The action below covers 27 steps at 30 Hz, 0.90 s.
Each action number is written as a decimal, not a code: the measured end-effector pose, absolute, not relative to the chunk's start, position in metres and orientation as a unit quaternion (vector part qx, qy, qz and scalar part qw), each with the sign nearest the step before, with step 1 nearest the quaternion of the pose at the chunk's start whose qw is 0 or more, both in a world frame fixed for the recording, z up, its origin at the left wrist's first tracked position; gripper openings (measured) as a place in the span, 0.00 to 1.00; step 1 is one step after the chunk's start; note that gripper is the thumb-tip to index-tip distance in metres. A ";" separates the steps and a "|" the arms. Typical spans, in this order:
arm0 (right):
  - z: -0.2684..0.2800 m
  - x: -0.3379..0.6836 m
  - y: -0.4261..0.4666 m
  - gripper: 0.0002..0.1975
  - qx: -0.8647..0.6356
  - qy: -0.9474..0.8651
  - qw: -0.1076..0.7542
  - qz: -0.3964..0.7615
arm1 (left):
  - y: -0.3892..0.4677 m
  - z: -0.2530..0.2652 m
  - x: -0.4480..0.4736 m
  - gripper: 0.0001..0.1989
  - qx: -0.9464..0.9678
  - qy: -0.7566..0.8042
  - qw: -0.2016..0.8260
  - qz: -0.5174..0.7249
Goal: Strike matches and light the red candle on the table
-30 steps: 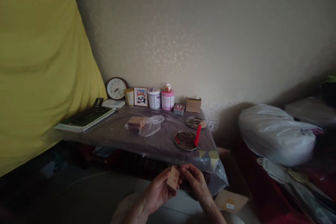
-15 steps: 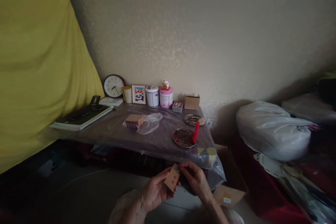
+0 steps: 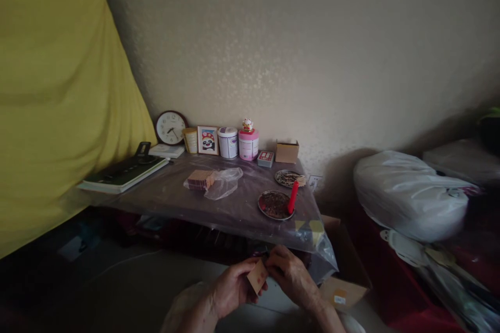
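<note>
One box [image 3: 257, 276], clasped in my left hand [image 3: 230, 287], sits in front of the worktop [image 3: 234, 213], where a careless push from my right hand [image 3: 290, 273], bunched near it on I cannot tell what, could send it floorward.

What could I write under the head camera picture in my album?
Left hand holding a small tan box, right hand close beside it, in front of a table with a red candle.
</note>
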State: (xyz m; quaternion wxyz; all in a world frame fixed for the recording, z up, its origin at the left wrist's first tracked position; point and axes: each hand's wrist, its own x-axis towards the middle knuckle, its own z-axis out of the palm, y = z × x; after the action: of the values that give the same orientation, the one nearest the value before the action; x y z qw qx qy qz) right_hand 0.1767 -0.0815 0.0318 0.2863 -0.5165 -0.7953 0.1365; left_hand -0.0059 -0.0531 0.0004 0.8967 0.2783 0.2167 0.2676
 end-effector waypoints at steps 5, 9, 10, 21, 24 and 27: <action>0.029 0.177 -0.083 0.07 -0.516 -0.802 0.277 0.122 | -0.053 -0.001 -0.006 0.17 0.288 0.221 0.894 0.264; 0.025 0.178 -0.082 0.07 -0.496 -0.817 0.274 0.112 | -0.052 0.000 -0.006 0.21 0.301 0.217 0.893 0.255; 0.024 0.178 -0.082 0.07 -0.491 -0.821 0.272 0.106 | -0.052 0.000 -0.006 0.22 0.303 0.217 0.894 0.250; 0.020 0.189 -0.078 0.08 -0.558 -0.756 0.330 0.087 | -0.050 0.001 -0.007 0.24 0.288 0.204 0.887 0.296; 0.022 0.195 -0.076 0.10 -0.576 -0.685 0.411 0.175 | -0.050 0.006 -0.008 0.25 0.276 0.186 0.881 0.337; 0.022 0.193 -0.076 0.10 -0.568 -0.649 0.450 0.230 | -0.051 0.011 -0.009 0.25 0.275 0.172 0.879 0.350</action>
State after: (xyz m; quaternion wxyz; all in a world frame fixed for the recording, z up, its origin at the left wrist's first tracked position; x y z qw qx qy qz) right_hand 0.1926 -0.0757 0.0219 0.4505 -0.5681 -0.6493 0.2298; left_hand -0.0094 -0.0509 0.0114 0.8788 0.2747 0.1723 0.3500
